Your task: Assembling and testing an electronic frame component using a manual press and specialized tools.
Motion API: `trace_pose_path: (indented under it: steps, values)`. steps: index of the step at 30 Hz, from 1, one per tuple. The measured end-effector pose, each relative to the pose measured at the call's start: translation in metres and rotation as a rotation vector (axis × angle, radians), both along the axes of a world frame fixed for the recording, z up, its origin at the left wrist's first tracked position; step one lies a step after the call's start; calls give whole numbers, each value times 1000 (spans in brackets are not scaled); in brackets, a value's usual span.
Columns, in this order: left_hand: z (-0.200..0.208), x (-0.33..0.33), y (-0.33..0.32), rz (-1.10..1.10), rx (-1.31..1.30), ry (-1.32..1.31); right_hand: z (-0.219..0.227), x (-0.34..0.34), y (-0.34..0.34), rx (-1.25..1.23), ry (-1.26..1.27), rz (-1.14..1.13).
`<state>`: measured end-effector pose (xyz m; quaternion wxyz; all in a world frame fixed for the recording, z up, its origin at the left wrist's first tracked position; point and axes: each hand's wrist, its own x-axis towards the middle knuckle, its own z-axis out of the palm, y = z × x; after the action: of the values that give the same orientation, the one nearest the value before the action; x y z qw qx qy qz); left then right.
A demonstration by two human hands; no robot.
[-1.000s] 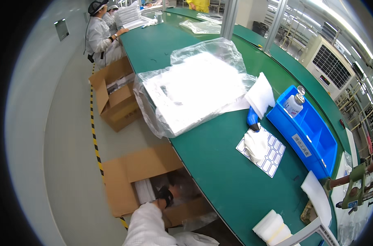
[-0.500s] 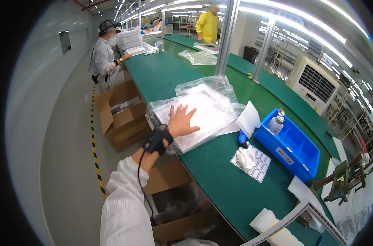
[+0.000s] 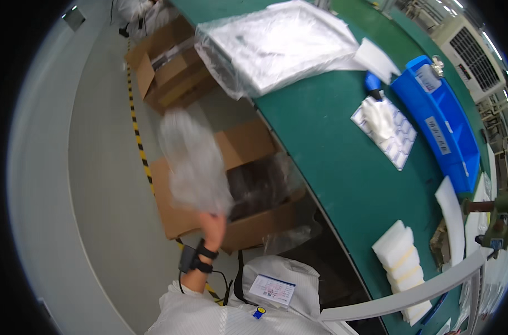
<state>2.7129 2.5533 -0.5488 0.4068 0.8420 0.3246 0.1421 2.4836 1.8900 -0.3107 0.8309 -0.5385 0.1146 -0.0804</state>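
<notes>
My left hand (image 3: 212, 226) is closed on a crumpled clear plastic bag (image 3: 192, 159), blurred by motion. It holds the bag over an open cardboard box (image 3: 178, 209) on the floor beside the bench. Dark contents and some clear plastic show inside that box. On the green bench (image 3: 315, 145), a flat, pale package wrapped in clear plastic (image 3: 287, 42) lies near the edge, apart from the hand. My right hand does not show.
A second cardboard box (image 3: 176, 78) stands farther along the floor. The bench holds a blue divided bin (image 3: 449, 128), a white cloth (image 3: 378, 118) on a label sheet, white foam (image 3: 401, 262) and a green metal clamp (image 3: 496, 229). A pale curved frame (image 3: 399, 301) crosses the lower right.
My left hand has left the wrapped package and swung down over the near box, now holding a clear plastic bag. The view has tilted down toward the floor.
</notes>
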Motion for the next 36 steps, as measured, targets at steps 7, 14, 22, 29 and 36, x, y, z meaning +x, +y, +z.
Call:
trace_pose_path:
  steps: [7,14,22,29,36]
  values:
    - [-111,-95,-55,-853,283,980,-6,-21,-40,59,8,126]
    - [-212,-18,-131,-1309,364,273,-7,-31,-78,52,-39,310]
    - [-323,2,-212,-1640,199,683,1,-18,-41,144,2,179]
    - [-257,-9,-133,-1311,-272,865,-1,-9,-34,186,32,159]
    - [-73,116,-10,-54,-179,-307,-3,-2,-33,229,18,169]
